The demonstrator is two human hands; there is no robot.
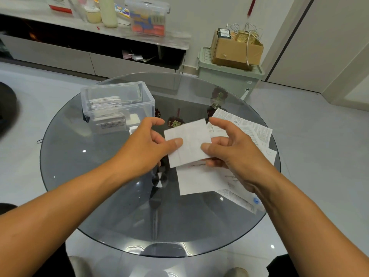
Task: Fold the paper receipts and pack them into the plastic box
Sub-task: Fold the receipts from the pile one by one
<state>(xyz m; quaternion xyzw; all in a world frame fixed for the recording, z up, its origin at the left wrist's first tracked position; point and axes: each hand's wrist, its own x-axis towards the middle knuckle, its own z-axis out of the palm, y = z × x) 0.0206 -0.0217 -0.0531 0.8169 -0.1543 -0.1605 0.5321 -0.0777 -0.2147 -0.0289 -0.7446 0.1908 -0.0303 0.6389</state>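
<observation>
both hands pinching one folded receipt (188,142) | left hand (148,144) left edge, right hand (229,148) right edge | plastic box (117,104) just beside, already holding folded ones

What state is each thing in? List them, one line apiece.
Folded receipt: held off the table, pinched at both sides.
Left hand: pinching receipt's left edge.
Right hand: pinching its right edge.
Plastic box: lidless, partly filled with folded receipts.
Loose receipts: unfolded, lying on glass table.
</observation>
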